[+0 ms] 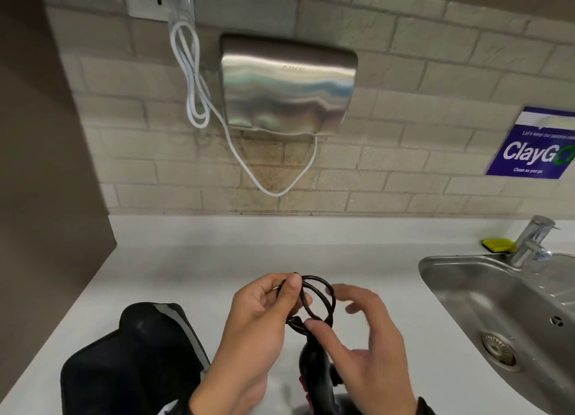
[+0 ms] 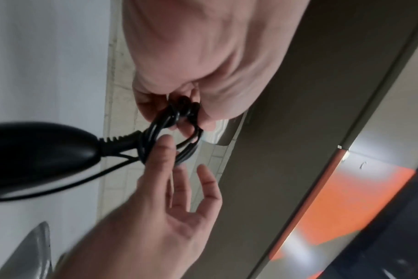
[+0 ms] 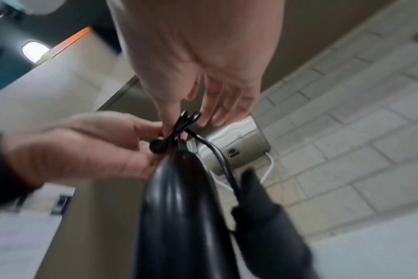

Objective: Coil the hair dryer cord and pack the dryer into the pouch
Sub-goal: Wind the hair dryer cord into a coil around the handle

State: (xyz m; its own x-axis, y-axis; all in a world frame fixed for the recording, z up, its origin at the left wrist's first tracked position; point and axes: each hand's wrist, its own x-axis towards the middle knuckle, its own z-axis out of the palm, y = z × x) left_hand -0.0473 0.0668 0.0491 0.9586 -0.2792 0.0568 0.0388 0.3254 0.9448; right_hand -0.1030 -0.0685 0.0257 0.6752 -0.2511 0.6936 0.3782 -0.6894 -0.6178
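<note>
Left hand (image 1: 255, 321) pinches coiled cord (image 1: 317, 302), right hand (image 1: 361, 336) relaxed (pouch (image 1: 130, 358) beside).

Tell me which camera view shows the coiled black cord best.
The head view: the cord appears as open round loops, pinched by the left hand. The left wrist view shows the loops edge-on beside the hair dryer handle. The right wrist view shows only a blurred bundle.
</note>
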